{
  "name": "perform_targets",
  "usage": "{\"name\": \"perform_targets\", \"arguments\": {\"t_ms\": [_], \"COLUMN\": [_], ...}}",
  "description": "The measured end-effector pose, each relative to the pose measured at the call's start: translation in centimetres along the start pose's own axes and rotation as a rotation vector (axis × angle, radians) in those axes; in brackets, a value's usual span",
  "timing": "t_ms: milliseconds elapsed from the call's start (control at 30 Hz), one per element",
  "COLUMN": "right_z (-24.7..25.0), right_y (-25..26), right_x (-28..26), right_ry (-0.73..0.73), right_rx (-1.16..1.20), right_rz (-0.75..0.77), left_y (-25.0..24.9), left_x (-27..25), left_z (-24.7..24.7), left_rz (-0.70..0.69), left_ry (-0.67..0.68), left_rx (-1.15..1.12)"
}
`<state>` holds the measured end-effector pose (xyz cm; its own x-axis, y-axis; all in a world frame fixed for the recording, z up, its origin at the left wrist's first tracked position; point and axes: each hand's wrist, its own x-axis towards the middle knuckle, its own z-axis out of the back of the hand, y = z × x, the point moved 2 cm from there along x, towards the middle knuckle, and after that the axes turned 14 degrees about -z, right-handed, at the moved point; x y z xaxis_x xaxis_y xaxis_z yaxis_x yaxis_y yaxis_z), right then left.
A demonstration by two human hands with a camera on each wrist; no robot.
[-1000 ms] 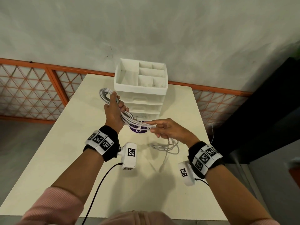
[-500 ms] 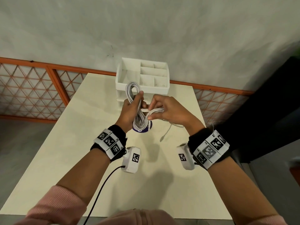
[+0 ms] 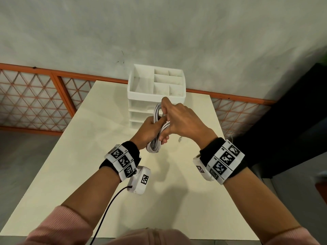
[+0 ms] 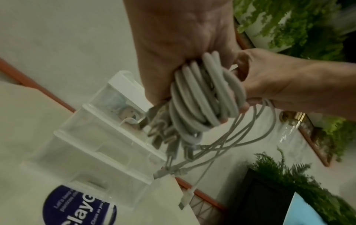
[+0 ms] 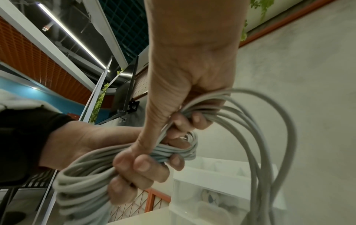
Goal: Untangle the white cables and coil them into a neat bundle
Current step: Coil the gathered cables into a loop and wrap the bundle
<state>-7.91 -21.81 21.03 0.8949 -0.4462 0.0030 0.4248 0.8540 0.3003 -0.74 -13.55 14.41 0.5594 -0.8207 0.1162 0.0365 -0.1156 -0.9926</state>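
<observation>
Both hands grip the looped bundle of white cables [image 3: 155,138] in front of the white plastic drawer organiser [image 3: 156,93]: left hand [image 3: 148,131] clenched round its middle, right hand [image 3: 182,121] pinching the upper loops

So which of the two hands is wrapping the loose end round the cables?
The right hand, pinching a strand; the left hand just grips the cable bundle.
</observation>
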Motion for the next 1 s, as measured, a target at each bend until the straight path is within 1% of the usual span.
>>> {"name": "perform_targets", "arguments": {"t_ms": [133,233,300,367,433,567,667,733,767,833,867,933,1000], "right_z": [-0.6,-0.4,-0.1,0.2,0.6,0.5,0.4,0.4,0.4,0.2,0.1,-0.2,-0.6], "right_y": [-0.6,-1.9,-3.1,-3.8,-3.6,-2.9,-3.1,-3.4,-3.4,-3.2,-3.1,-2.9,-2.7], "right_x": [-0.1,-0.1,0.1,0.1,0.3,1.1,1.7,2.1,2.3,2.4,2.6,2.7,3.1], "right_ry": [0.070,0.093,0.177,0.295,0.343,0.303,0.246,0.203,0.194,0.202,0.209,0.214,0.217], "right_rx": [0.045,0.037,0.062,0.162,0.243,0.291,0.406,0.504,0.550,0.614,0.630,0.649,0.673], "right_rz": [-0.048,-0.176,-0.240,-0.232,-0.189,-0.129,-0.151,-0.188,-0.214,-0.267,-0.285,-0.323,-0.353], "left_y": [0.3,0.6,0.9,1.3,1.6,2.4,2.1,2.1,2.3,2.7,2.9,3.0,2.5], "left_x": [-0.2,-0.1,-0.2,-0.2,-0.3,-0.6,-0.9,-1.1,-1.1,-1.2,-1.3,-1.5,-1.8], "left_z": [0.3,1.2,1.9,2.2,2.1,1.0,0.4,0.2,0.1,0.0,-0.1,-0.3,-0.5], "left_rz": [-0.032,-0.040,-0.020,-0.003,0.018,0.093,0.097,0.127,0.167,0.258,0.280,0.254,0.192], "left_ry": [0.084,0.131,0.149,0.154,0.155,0.194,0.213,0.226,0.228,0.225,0.229,0.263,0.310], "left_rx": [0.126,0.201,0.210,0.215,0.229,0.200,0.182,0.089,0.014,-0.110,-0.138,-0.120,-0.017]}}
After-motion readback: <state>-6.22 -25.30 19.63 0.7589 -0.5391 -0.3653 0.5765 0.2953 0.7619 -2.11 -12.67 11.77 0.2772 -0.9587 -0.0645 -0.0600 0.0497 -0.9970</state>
